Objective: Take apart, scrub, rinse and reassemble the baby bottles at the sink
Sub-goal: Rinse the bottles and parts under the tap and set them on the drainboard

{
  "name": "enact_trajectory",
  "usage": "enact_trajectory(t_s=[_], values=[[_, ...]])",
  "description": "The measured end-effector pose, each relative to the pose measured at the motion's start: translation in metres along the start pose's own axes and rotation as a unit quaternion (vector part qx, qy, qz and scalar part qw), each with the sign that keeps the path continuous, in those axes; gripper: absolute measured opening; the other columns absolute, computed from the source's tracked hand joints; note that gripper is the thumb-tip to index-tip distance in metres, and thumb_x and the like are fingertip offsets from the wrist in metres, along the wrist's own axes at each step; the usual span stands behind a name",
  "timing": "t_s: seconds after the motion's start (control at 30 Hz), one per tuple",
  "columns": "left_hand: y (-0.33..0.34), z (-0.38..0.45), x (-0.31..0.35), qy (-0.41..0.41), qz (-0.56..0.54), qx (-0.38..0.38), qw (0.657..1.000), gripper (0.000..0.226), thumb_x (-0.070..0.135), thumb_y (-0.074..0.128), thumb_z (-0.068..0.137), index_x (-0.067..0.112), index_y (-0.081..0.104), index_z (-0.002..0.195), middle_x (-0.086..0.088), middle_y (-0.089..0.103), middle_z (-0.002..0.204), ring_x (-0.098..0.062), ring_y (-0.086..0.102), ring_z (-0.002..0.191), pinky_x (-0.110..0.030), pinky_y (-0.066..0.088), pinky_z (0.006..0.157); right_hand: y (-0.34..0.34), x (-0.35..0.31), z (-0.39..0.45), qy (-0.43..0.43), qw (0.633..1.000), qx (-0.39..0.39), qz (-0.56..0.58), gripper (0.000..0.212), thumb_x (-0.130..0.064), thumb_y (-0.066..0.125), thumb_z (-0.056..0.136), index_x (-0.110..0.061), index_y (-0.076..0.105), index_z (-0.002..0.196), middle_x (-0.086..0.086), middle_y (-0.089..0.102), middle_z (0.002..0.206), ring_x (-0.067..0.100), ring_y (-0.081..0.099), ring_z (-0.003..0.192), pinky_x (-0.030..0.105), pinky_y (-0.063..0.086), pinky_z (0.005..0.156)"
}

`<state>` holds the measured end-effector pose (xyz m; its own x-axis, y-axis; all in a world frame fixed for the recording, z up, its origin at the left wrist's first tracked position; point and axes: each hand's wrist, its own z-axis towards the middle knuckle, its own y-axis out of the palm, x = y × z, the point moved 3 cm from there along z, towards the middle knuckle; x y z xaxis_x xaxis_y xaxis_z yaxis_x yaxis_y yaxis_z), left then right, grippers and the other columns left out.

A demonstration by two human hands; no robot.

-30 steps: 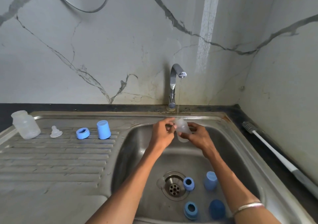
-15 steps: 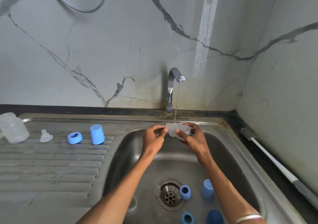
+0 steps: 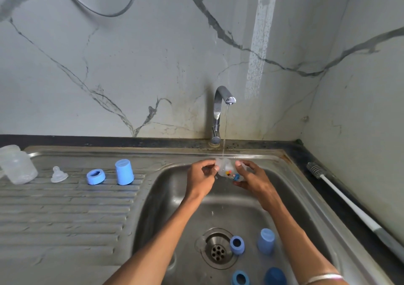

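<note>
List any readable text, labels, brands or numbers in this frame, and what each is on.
No readable text anywhere.
Bottle, held in both hands under the tap: a small coloured print, too small and blurred to read.
Blue caps, rings and brush: no markings visible.

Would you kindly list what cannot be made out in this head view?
- Clear bottle: its open end, hidden by the left hand and right hand.
- Dark blue cap and blue ring: cut off by the bottom edge.
- Bottle print: too small to read.
</note>
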<state>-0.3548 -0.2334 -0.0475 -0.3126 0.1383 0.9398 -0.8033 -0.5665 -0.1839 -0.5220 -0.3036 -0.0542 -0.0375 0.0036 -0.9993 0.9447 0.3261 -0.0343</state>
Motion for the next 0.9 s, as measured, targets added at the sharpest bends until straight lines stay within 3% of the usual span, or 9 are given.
enact_trajectory(t_s=[0.1, 0.17, 0.3, 0.4, 0.47, 0.6, 0.77, 0.9], values=[[-0.003, 0.001, 0.0, -0.003, -0.016, 0.023, 1.0, 0.017, 0.007, 0.074, 0.086, 0.009, 0.078, 0.103, -0.003, 0.077, 0.089, -0.014, 0.071, 0.079, -0.036, 0.059, 0.084, -0.002, 0.0, 0.001, 0.034, 0.997, -0.063, 0.042, 0.039, -0.024, 0.073, 0.089, -0.01, 0.063, 0.124, 0.011, 0.072, 0.115, 0.024, 0.072, 0.101, 0.044, 0.056, 0.095], [-0.004, 0.002, 0.002, -0.005, -0.037, 0.02, 0.999, 0.02, 0.003, 0.073, 0.086, 0.008, 0.077, 0.105, -0.004, 0.077, 0.09, -0.016, 0.073, 0.083, -0.033, 0.059, 0.087, -0.005, -0.001, -0.002, 0.04, 0.996, -0.064, 0.048, 0.033, -0.02, 0.071, 0.09, -0.007, 0.065, 0.12, 0.011, 0.073, 0.112, 0.024, 0.073, 0.098, 0.041, 0.058, 0.093], [-0.001, 0.002, 0.003, 0.009, -0.027, -0.009, 1.0, 0.029, -0.004, 0.069, 0.086, 0.007, 0.075, 0.113, -0.001, 0.076, 0.105, -0.002, 0.071, 0.094, -0.027, 0.055, 0.094, -0.01, 0.002, -0.001, 0.03, 0.999, -0.006, 0.018, 0.039, -0.038, 0.072, 0.087, -0.013, 0.065, 0.116, 0.01, 0.072, 0.108, 0.023, 0.074, 0.093, 0.039, 0.061, 0.084], [0.0, 0.001, 0.004, 0.029, 0.011, -0.025, 0.999, 0.034, -0.002, 0.068, 0.088, 0.008, 0.07, 0.121, 0.0, 0.074, 0.11, 0.007, 0.066, 0.089, -0.011, 0.051, 0.088, -0.012, 0.002, 0.0, 0.027, 0.999, 0.015, 0.024, 0.045, -0.046, 0.071, 0.085, -0.012, 0.067, 0.115, 0.011, 0.073, 0.106, 0.023, 0.074, 0.094, 0.04, 0.061, 0.085], [0.0, 0.0, 0.005, 0.042, 0.031, -0.029, 0.998, 0.037, -0.002, 0.067, 0.089, 0.008, 0.067, 0.125, 0.0, 0.072, 0.108, -0.002, 0.066, 0.089, -0.004, 0.047, 0.081, -0.011, 0.001, 0.0, 0.032, 0.999, -0.01, 0.043, 0.043, -0.04, 0.071, 0.087, -0.007, 0.067, 0.115, 0.013, 0.074, 0.107, 0.025, 0.073, 0.097, 0.042, 0.059, 0.089], [0.0, 0.002, 0.005, 0.056, 0.053, -0.035, 0.996, 0.044, -0.006, 0.064, 0.089, 0.008, 0.063, 0.13, 0.0, 0.065, 0.102, -0.014, 0.059, 0.088, -0.007, 0.046, 0.079, -0.008, 0.001, -0.001, 0.05, 0.994, -0.067, 0.074, 0.04, -0.018, 0.071, 0.088, 0.0, 0.063, 0.122, 0.017, 0.071, 0.115, 0.027, 0.072, 0.1, 0.042, 0.056, 0.095], [-0.003, 0.001, 0.005, 0.038, 0.049, -0.04, 0.997, 0.045, -0.003, 0.064, 0.091, 0.01, 0.06, 0.133, 0.008, 0.064, 0.114, 0.003, 0.062, 0.093, 0.0, 0.041, 0.083, -0.006, -0.006, -0.007, 0.034, 0.999, -0.015, 0.022, 0.042, -0.05, 0.063, 0.091, -0.016, 0.066, 0.116, 0.013, 0.072, 0.106, 0.028, 0.074, 0.091, 0.038, 0.061, 0.083], [-0.002, 0.001, 0.004, 0.027, 0.03, -0.021, 0.999, 0.041, 0.0, 0.069, 0.089, 0.01, 0.065, 0.128, 0.004, 0.073, 0.1, 0.017, 0.062, 0.077, 0.0, 0.043, 0.079, -0.007, -0.004, -0.007, 0.033, 0.999, -0.022, 0.036, 0.048, -0.052, 0.06, 0.091, -0.013, 0.065, 0.118, 0.014, 0.07, 0.111, 0.028, 0.073, 0.097, 0.044, 0.059, 0.09]])
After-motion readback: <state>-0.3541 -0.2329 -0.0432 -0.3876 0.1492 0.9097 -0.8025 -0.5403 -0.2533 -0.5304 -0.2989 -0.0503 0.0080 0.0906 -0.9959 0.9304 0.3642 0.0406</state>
